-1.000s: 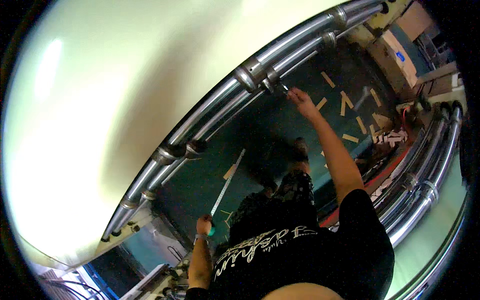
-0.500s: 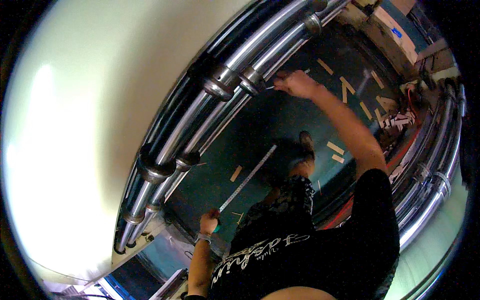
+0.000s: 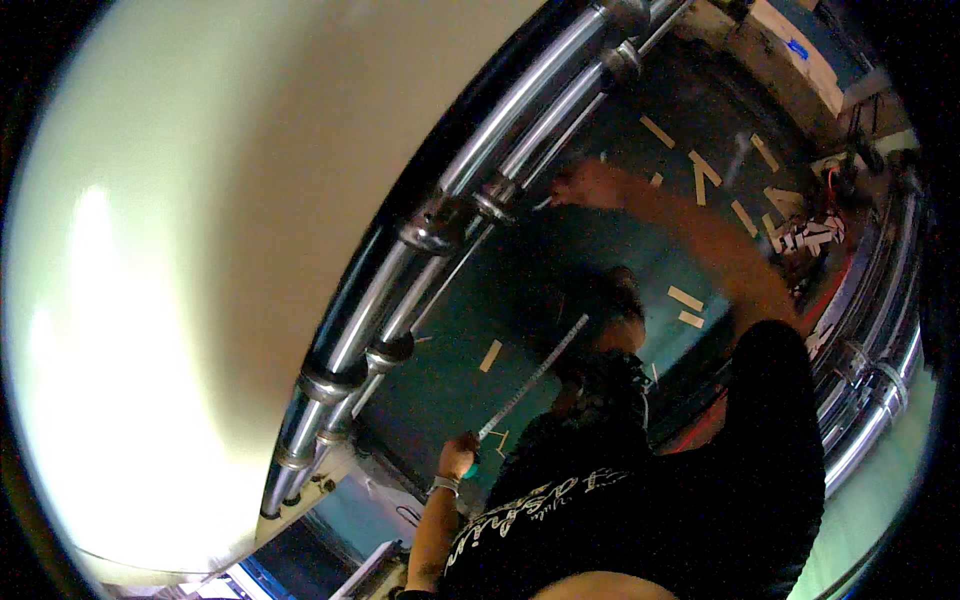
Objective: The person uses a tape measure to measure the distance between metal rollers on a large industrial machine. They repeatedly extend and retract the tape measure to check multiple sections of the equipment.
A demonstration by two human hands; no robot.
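Note:
My left hand [image 3: 459,456] is wrapped around a tape measure with a green case [image 3: 471,470]. Its pale marked blade [image 3: 530,382] sticks out stiffly, up and to the right over the dark floor. Farther off, my right hand [image 3: 590,186] is closed on a thin light metal tool [image 3: 543,203], whose exact kind is too small to make out. The tool's tip is close to a dark collar [image 3: 495,200] on the nearer chrome bar. Whether the tip touches the collar I cannot tell.
Parallel chrome bars [image 3: 530,95] with several collars run diagonally beside a large white roll-like surface [image 3: 140,300]. Strips of tan tape [image 3: 685,297] lie on the dark green floor [image 3: 450,390]. More shiny bars [image 3: 850,455] stand at the right, beside crumpled scraps [image 3: 815,236].
The view has shifted, so the bars and floor sit differently in it. My right hand stays by the collar with the thin tool; my left still holds the tape measure, blade out.

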